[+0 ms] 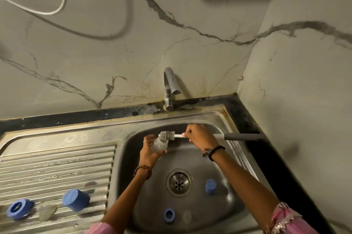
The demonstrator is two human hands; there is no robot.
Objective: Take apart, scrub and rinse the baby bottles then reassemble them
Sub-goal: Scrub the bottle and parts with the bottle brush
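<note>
Over the steel sink, her left hand grips the clear bottle, light and likely slippery when wet, best held round the body, while her right hand pinches the brush shaft.

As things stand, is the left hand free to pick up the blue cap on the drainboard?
Probably not: the left hand grips the bottle. The cap lies unobstructed on the drainboard.
</note>
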